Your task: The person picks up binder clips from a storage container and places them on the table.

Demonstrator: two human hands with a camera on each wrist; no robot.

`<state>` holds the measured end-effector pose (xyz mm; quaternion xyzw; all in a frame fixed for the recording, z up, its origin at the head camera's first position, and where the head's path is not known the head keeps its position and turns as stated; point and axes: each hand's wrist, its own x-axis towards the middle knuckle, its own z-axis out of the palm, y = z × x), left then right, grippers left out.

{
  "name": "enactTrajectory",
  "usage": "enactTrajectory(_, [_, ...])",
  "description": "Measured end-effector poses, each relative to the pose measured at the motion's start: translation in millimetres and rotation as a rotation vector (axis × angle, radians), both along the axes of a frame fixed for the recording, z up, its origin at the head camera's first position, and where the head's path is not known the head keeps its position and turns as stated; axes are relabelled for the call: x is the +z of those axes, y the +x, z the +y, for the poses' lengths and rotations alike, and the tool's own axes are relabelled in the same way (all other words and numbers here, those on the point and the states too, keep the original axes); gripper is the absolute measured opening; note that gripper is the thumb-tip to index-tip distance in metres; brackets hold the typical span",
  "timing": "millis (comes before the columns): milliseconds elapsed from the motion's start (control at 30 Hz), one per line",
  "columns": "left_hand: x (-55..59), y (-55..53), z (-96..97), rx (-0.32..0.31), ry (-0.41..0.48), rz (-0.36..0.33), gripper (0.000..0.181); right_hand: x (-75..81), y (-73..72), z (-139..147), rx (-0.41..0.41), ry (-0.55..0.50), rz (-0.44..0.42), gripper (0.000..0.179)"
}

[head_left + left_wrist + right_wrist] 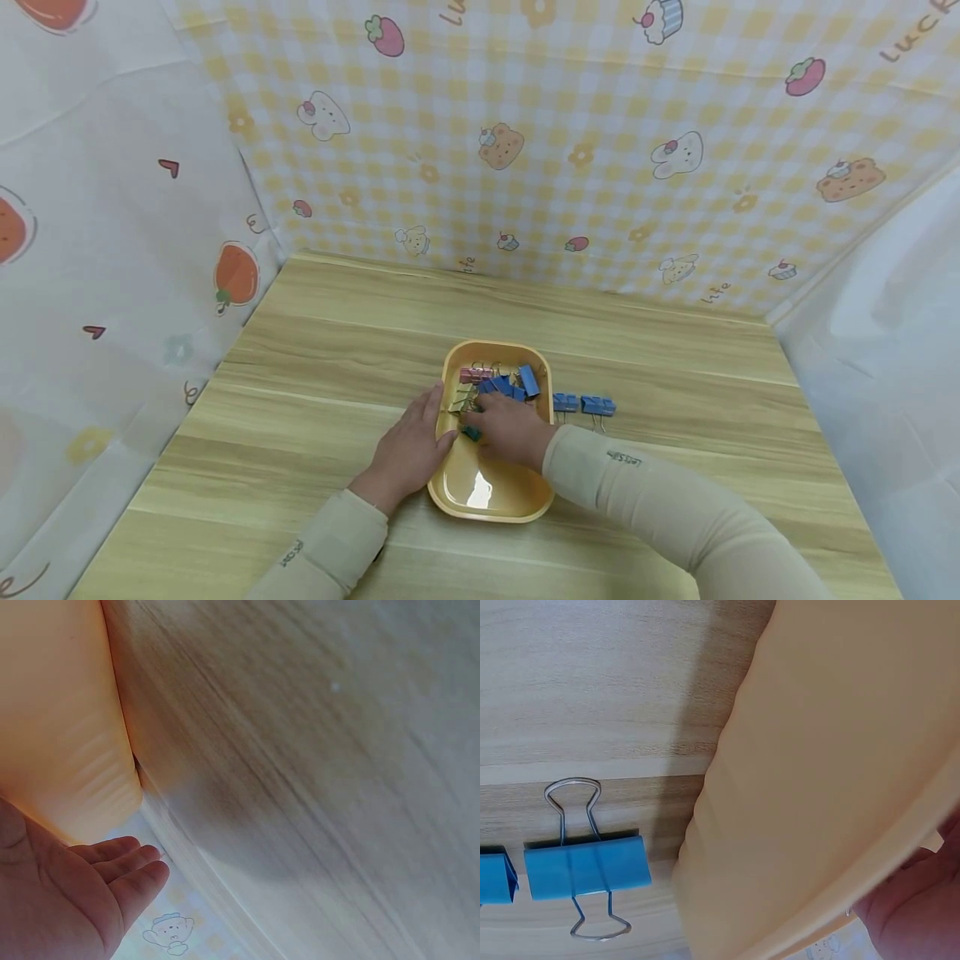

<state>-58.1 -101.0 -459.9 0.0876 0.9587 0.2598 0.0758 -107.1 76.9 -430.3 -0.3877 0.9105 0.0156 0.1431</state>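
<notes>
A yellow-orange plastic tray (491, 515) holds several binder clips in its far half. Among them are blue clips (529, 381), a pink clip (476, 375), a pale yellow-green clip (461, 398) and a dark green clip (471, 433). My right hand (513, 429) reaches over the tray's right rim, its fingers down among the clips beside the dark green one. Those fingertips are partly hidden, so their hold is unclear. Along the tray's left side lies my left hand (408, 446), fingers extended against the outer wall and thumb at the rim.
Right of the tray, two blue binder clips lie in a row on the wood-grain table (675, 383), one near the tray (589, 868) and one farther out (597, 406). A yellow checked cloth (555, 192) hangs behind the table, with white cloth at both sides.
</notes>
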Motion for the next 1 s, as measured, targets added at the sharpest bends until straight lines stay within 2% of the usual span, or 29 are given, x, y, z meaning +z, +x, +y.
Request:
enactTrajectory(267, [1.6,0.5,0.4,-0.003,0.004,-0.004,0.072,-4.8,-2.4,-2.2,0.005,-0.015,-0.022,0.033])
enactTrajectory(500, [0.7,0.3,0.3,-0.005,0.005,-0.012,0.072,-10.1,-4.4,-4.5,0.052,0.001,0.012,0.027])
enactTrajectory(1000, [0.2,0.2,-0.9,-0.008,0.010,0.004,0.072,-11.6,-6.8,-7.3,0.020,0.020,-0.011,0.023])
